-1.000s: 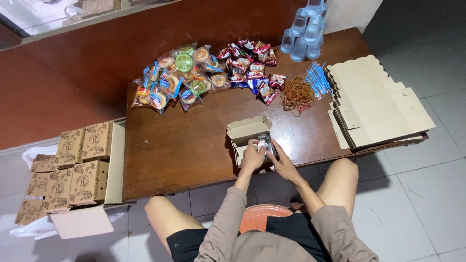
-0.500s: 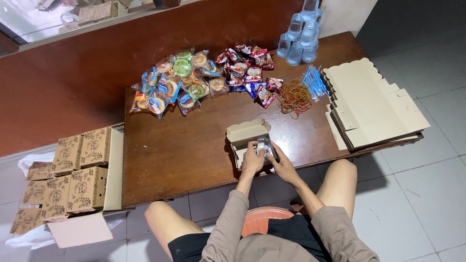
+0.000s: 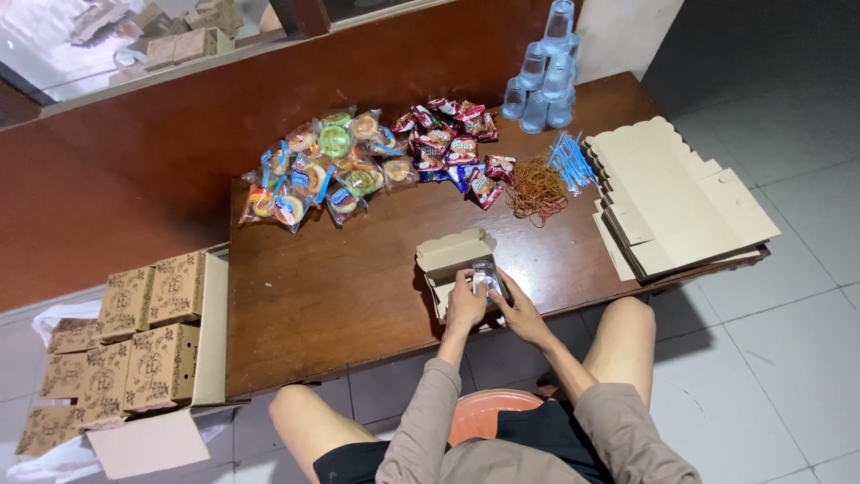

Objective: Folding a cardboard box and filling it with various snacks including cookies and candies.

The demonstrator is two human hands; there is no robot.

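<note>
Head view shows both hands meeting over a small clear plastic cup with a sealed top (image 3: 485, 276), which sits inside an open tan cardboard snack box (image 3: 455, 265) near the front edge of the dark brown wooden table (image 3: 322, 305). The left hand (image 3: 465, 303) has its fingers curled onto the cup's near side; the right hand (image 3: 518, 309) pinches it from the other side, thumb and forefinger narrow around it. Compared with half a second and a second ago, the grip and the cup's place in the box look unchanged. Farther out lie a heap of brown rubber bands (image 3: 536, 186), red snack packets (image 3: 452, 143), clear-wrapped round cakes (image 3: 322, 166), stacked clear cups (image 3: 545, 76), flat tan box blanks (image 3: 672, 202), and closed patterned boxes (image 3: 134, 341) at the left.
</note>
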